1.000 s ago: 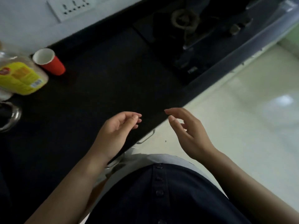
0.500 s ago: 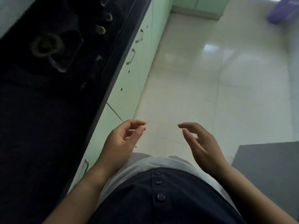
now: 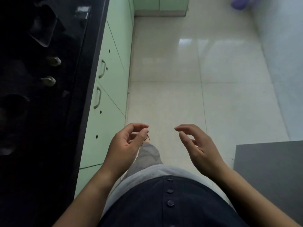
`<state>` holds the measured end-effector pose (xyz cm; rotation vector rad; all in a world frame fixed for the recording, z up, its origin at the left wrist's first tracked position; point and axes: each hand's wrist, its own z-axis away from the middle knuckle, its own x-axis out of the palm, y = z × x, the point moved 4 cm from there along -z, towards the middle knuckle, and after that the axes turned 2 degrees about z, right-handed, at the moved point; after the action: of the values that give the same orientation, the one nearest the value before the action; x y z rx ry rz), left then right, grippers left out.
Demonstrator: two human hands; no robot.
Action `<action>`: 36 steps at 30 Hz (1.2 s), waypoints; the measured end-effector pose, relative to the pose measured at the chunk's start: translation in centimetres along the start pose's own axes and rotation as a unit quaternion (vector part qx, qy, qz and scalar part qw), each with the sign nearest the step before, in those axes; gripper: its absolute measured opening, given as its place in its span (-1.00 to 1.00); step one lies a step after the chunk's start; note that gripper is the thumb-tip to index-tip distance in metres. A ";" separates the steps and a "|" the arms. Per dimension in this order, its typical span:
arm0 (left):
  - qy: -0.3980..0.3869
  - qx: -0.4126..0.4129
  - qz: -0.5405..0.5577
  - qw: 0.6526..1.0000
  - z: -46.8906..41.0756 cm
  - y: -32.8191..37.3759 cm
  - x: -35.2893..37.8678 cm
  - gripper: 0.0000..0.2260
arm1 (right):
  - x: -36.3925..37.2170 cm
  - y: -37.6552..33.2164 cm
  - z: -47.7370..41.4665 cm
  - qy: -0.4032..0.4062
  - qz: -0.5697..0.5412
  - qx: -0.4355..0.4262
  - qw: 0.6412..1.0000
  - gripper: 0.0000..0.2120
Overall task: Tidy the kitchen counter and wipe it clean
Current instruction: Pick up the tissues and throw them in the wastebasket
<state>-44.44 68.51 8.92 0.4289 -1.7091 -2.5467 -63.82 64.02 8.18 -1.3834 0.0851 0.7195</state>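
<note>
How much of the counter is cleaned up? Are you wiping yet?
Done: cannot tell; the counter beside the stove knobs is too dark to judge. In hand: nothing; the left hand and right hand are empty and off the counter. Left: no cloth is in view, so the wiping looks not yet begun.

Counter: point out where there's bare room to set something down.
The dark stretch of counter nearest you, between the burner and the front edge, looks bare, though it is dim. Farther along, the knobs and burner crowd it.
</note>
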 end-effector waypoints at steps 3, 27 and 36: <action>-0.012 0.017 -0.008 1.000 -6.7 3.2 -1.6 -0.90 | -1.5 -2.2 -6.8 0.020 0.004 -0.003 1.000 -0.74; -0.034 0.066 -0.040 0.996 -51.8 23.5 1.4 -0.89 | -17.9 -8.6 -54.1 0.049 0.034 -0.065 0.996 -0.71; 0.050 0.010 0.004 0.999 -65.6 27.1 -1.0 -0.90 | -17.7 -10.5 -70.4 -0.052 0.045 -0.065 0.996 -0.80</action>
<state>-30.03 -1.01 10.75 0.5401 -1.7004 -2.4592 -47.78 -7.50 9.88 -1.4709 0.0180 0.8835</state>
